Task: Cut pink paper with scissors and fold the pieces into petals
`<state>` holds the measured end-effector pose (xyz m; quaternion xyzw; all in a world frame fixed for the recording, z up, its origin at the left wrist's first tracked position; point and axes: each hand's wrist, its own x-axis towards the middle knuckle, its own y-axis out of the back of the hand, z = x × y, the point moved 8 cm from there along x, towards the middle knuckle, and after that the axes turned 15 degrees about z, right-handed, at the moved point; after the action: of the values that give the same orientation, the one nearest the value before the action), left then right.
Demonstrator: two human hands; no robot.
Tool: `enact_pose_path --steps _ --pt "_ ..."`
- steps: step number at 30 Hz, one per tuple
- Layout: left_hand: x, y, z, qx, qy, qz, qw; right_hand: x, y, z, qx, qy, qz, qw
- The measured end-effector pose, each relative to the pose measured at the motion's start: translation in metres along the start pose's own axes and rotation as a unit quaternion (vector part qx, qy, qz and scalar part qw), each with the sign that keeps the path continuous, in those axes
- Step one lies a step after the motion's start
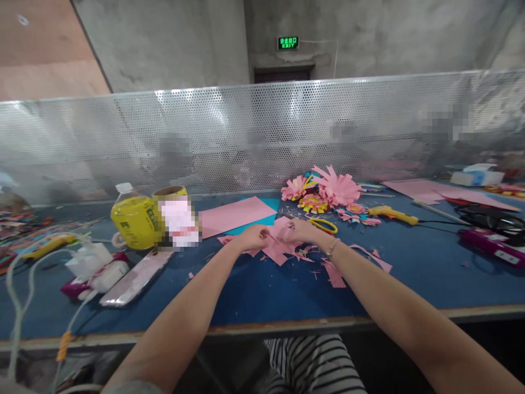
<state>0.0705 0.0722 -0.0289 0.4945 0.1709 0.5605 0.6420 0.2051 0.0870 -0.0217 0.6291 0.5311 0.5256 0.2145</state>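
pink paper piece (275,241) lies flat between both hands, touching them; left hand (253,237) and right hand (302,232) pinch its opposite edges, equally near.

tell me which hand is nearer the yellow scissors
Right. The right hand lies just left of the yellow scissors, almost touching them. The left hand is farther left, past the pink paper both hands work on.

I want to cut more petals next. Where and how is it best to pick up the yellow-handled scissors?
Probably by the yellow handle loops of the scissors, coming from above on the right: they lie flat just beyond the right hand, loops toward the right.
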Motion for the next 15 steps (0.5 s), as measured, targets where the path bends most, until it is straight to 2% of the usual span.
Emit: enact_pose_path --steps 4,8,10,13,15 --pt "0.002 -0.003 -0.005 -0.038 0.026 -0.008 0.999 0.003 0.0 0.006 0.02 -0.019 -0.02 0.999" --pt "0.001 0.002 -0.003 -0.078 0.043 -0.013 0.996 0.005 0.007 0.011 0.05 -0.014 0.002 0.999" --pt "-0.002 0.001 0.002 -0.088 0.037 -0.037 0.995 0.005 0.012 0.012 0.066 -0.006 0.018 0.998" --pt "-0.007 -0.002 0.007 -0.056 0.015 -0.073 0.996 0.008 0.021 0.012 0.125 0.003 0.055 0.991" --pt "-0.007 0.0 0.007 -0.015 0.008 -0.05 0.999 0.01 0.026 0.012 0.16 0.008 0.078 0.984"
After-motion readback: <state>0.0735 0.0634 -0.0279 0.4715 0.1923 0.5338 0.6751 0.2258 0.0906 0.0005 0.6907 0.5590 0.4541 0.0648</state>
